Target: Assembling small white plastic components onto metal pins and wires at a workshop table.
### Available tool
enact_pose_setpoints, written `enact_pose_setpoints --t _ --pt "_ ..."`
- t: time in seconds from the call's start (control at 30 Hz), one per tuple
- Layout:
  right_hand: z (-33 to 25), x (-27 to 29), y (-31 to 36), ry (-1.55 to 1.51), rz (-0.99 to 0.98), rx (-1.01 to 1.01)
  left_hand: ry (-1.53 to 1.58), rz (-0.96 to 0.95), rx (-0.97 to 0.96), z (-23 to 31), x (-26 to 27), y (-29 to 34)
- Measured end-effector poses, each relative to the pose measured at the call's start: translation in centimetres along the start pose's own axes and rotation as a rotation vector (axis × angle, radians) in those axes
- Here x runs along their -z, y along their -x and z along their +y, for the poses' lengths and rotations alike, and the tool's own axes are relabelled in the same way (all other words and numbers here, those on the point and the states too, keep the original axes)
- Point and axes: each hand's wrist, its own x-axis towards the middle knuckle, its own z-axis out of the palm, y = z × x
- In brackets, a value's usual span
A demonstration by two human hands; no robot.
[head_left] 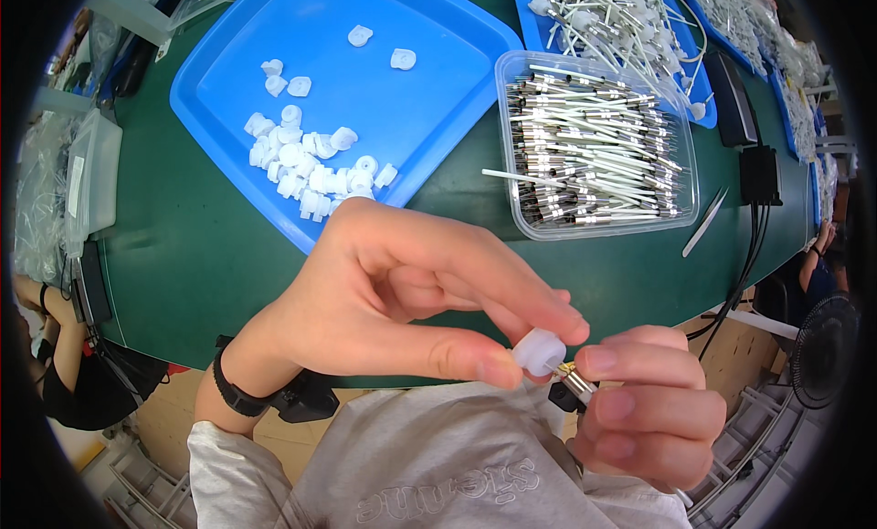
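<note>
My left hand (393, 301) pinches a small white plastic cap (539, 352) between thumb and forefinger. In my right hand (653, 406) is a metal-ended cable piece (575, 383), its silver tip pointing up at the cap. Cap and tip meet just above my lap, in front of the table edge; how far one sits in the other is hidden. Several like caps (315, 168) lie heaped in the blue tray (411, 118) beyond my left hand. A clear plastic box (607, 229) full of similar metal-ended white pieces stands beyond my right hand.
Tweezers (704, 222) lie right of the box on the green table (164, 246). Farther back, another blue tray (697, 109) holds assembled white-capped pieces. Black cables (754, 255) hang over the right edge near a fan (822, 351). Other people's arms (59, 337) show at both sides.
</note>
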Motion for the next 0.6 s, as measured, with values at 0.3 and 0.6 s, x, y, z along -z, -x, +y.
enact_pose_setpoints --t 0.3,0.6 --pt "-0.3 0.1 -0.3 -0.010 0.005 -0.040 0.035 -0.001 -0.013 -0.2 -0.1 0.0" --pt "-1.5 0.2 0.1 -0.032 0.040 -0.223 0.068 0.007 -0.001 -0.3 -0.2 0.1"
